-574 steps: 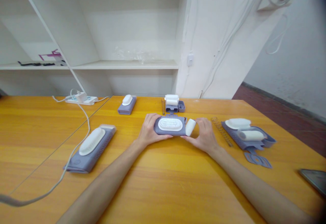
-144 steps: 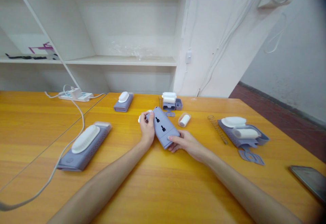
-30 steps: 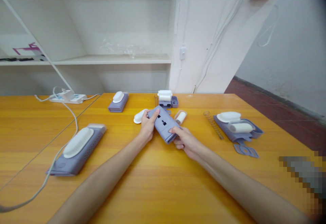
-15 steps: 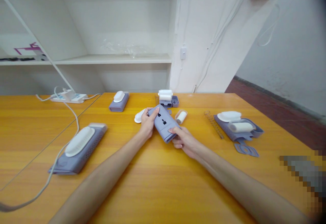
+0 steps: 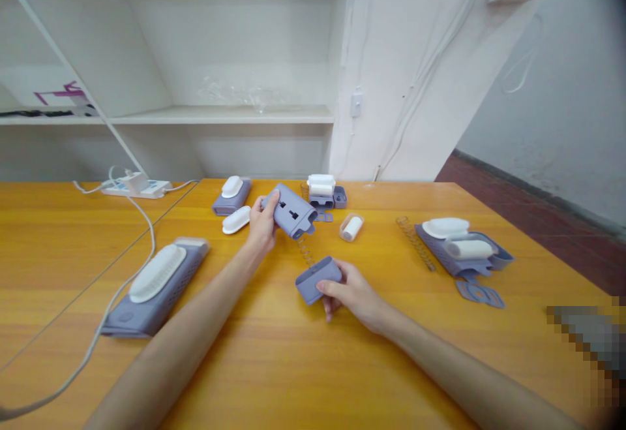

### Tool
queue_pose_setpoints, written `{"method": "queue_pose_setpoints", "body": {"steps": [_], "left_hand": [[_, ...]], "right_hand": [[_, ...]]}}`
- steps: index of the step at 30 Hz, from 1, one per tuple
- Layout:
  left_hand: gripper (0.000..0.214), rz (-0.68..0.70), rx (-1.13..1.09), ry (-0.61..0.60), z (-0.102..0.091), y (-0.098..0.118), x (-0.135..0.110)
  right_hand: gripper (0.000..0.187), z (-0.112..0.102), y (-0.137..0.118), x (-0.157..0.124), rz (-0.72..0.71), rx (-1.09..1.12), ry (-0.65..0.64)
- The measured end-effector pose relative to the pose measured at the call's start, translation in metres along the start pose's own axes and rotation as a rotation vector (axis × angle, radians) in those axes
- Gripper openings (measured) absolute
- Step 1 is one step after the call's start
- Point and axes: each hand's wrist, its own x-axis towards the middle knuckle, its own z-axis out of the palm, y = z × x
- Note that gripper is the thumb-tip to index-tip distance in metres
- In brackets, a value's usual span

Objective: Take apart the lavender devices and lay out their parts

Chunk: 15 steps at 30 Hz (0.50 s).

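Observation:
My left hand point(image 5: 263, 226) is closed around a purple-grey plastic housing point(image 5: 288, 205) with two keyhole-shaped slots, tilted above the table. In my right hand point(image 5: 351, 291) is a purple-grey end cap point(image 5: 313, 281), a hollow box-like piece held apart from the housing with its open side showing. A thin coil spring point(image 5: 306, 252) spans the space between the two pieces; whether it is fixed to either, I cannot tell. Beside my left hand lies a white oval piece point(image 5: 237, 220). A clear case with a white roller point(image 5: 352, 227) rests right of the housing.
Similar purple-and-white devices lie at left point(image 5: 159, 286) and back left point(image 5: 231, 196). Opened parts sit at the back point(image 5: 321, 185) and right, with a spring point(image 5: 415, 243) and flat purple-grey plates point(image 5: 480, 293). A white cable point(image 5: 151, 228) runs from a power strip point(image 5: 137, 185) across the left device.
The end cap has come off the housing, and a spring now shows between them. My right hand has moved down with the cap; my left hand has moved left with the housing.

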Motion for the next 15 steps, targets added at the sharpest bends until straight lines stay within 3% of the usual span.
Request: {"method": "queue_pose_setpoints", "body": {"steps": [5, 9, 15], "left_hand": [[0.045, 0.016, 0.012, 0.000, -0.003, -0.010, 0.003], [0.048, 0.005, 0.056, 0.036, -0.011, -0.018, 0.007], [0.048, -0.008, 0.046, 0.093, -0.019, -0.028, 0.012]], "right_hand": [[0.033, -0.010, 0.003, 0.005, -0.077, 0.033, 0.129], [0.042, -0.023, 0.001, 0.010, -0.165, 0.008, 0.292], [0.040, -0.037, -0.003, 0.016, -0.325, -0.034, 0.538]]}}
